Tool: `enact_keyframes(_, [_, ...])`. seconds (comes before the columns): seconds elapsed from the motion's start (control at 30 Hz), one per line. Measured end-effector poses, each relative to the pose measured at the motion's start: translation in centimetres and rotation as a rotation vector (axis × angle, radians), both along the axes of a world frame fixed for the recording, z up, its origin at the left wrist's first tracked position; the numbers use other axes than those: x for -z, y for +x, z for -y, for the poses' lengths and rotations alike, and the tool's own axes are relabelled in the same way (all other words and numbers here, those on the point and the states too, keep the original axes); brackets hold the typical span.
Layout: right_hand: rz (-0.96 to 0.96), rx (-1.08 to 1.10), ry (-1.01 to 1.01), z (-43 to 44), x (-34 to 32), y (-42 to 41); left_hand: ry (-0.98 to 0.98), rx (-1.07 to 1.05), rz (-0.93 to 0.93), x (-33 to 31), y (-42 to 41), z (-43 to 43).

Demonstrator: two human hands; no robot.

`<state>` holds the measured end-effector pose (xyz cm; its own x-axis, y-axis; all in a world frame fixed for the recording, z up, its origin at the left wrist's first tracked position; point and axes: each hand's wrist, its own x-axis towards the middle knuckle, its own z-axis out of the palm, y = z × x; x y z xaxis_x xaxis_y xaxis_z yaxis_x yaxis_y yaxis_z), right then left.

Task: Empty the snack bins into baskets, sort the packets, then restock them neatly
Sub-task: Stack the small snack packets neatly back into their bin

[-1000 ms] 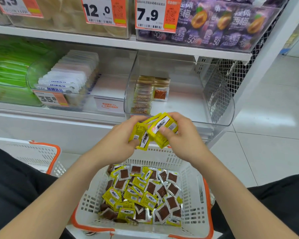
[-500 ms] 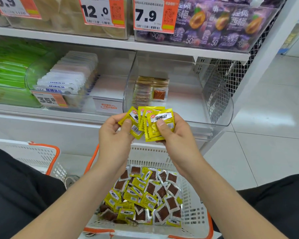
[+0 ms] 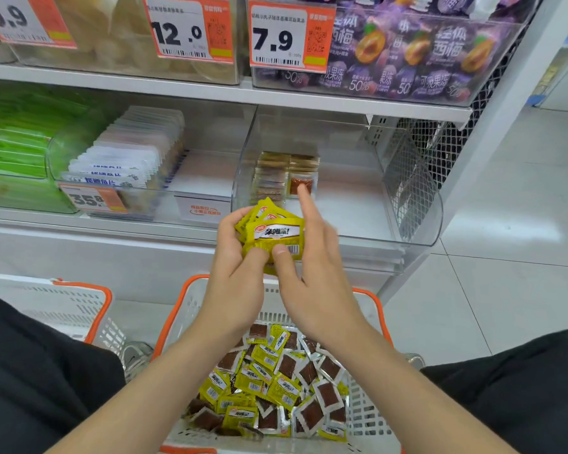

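Head view: the left hand (image 3: 233, 257) curls its fingers and thumb round a fanned stack (image 3: 273, 232) of flat, square, glossy yellow foil packets, held upright in front of the bin (image 3: 417, 244). The front packet bears a white label and a barcode. The right hand (image 3: 312, 273) rests its thumb tip on that packet's lower edge, beside the left thumb. Its forefinger stands straight up past the stack's right side, and the other fingers are spread and blurred.

The bin is clear hard plastic with rounded corners and a low front lip, and it sits on the lower shelf (image 3: 112, 224). Inside, towards the back left, a short row of brown packets (image 3: 273, 168) stands on edge; the raised forefinger hides part of the front one.

Below the hands, a white perforated plastic basket (image 3: 364, 417) with an orange rim holds a loose heap (image 3: 276, 388) of yellow and brown-windowed packets, partly covered by both forearms. A second basket (image 3: 56, 306) stands to the left.

White packets (image 3: 135, 152) and green packs (image 3: 10, 142) fill the neighbouring bins. Purple pouches (image 3: 423, 50) and orange price tags (image 3: 289, 34) sit above, wire mesh (image 3: 407, 178) closes the shelf end, and pale tiles (image 3: 505, 257) cover the floor
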<state>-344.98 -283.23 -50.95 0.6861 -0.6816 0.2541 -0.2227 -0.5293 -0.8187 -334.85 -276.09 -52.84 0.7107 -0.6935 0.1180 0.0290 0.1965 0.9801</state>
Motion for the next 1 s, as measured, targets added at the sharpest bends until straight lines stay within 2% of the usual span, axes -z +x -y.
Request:
enact_keyframes(0.03, [-0.013, 0.023, -0.191, 0.4, -0.2, -0.4, 0.038, 0.012, 0.047, -0.2, 0.3, -0.1])
enact_keyframes(0.07, [-0.020, 0.000, -0.292, 0.8, -0.3, -0.6, 0.072, 0.041, 0.110, -0.4, 0.6, -0.2])
enact_keyframes(0.1, [-0.054, -0.059, -0.312, 1.2, -0.2, -0.7, 0.097, 0.073, 0.166, -0.6, 0.7, -0.3])
enact_keyframes(0.17, [-0.161, -0.159, -0.194, 1.3, 0.0, -0.6, 0.124, 0.084, 0.215, -0.9, 0.7, -0.4])
enact_keyframes(0.23, [-0.171, -0.192, -0.016, 0.8, 0.3, -0.3, 0.139, 0.027, 0.161, -1.1, 0.7, -0.3])
enact_keyframes(0.3, [-0.090, -0.201, 0.091, -0.1, 0.9, 0.1, 0.093, 0.008, -0.014, -1.4, 0.9, 0.1])
enact_keyframes(0.37, [-0.016, -0.121, 0.159, -0.4, 1.4, 0.6, -0.012, 0.098, -0.203, -2.1, 1.0, 0.3])
enact_keyframes(0.43, [0.068, 0.007, 0.277, 0.0, 1.5, 1.1, -0.075, 0.208, -0.278, -2.8, 1.1, 0.3])
enact_keyframes(0.5, [0.157, 0.056, 0.446, 0.2, 1.2, 1.3, -0.034, 0.262, -0.224, -3.2, 1.1, 0.4])
enact_keyframes(0.63, [0.264, 0.043, 0.647, -0.7, 0.6, 1.7, 0.188, 0.264, -0.018, -3.2, 0.7, 0.5])
enact_keyframes(0.7, [0.192, -0.020, 0.668, -0.7, 0.6, 1.5, 0.243, 0.252, 0.091, -2.9, 1.0, 0.3])
enact_keyframes(0.77, [-0.036, -0.138, 0.505, 0.2, 0.4, 0.7, 0.289, 0.205, 0.223, -3.0, 1.4, 0.0])
enact_keyframes(0.83, [-0.214, -0.239, 0.269, 1.0, -0.5, -0.2, 0.303, 0.173, 0.203, -3.6, 1.8, -0.2])
enact_keyframes(0.9, [-0.215, -0.192, -0.054, 1.7, -1.5, -0.8, 0.256, 0.202, 0.013, -4.4, 2.3, -0.3])
enact_keyframes(1.0, [-0.075, -0.147, -0.451, 3.2, -2.1, -1.1, 0.192, 0.300, -0.345, -5.9, 3.0, -0.3])
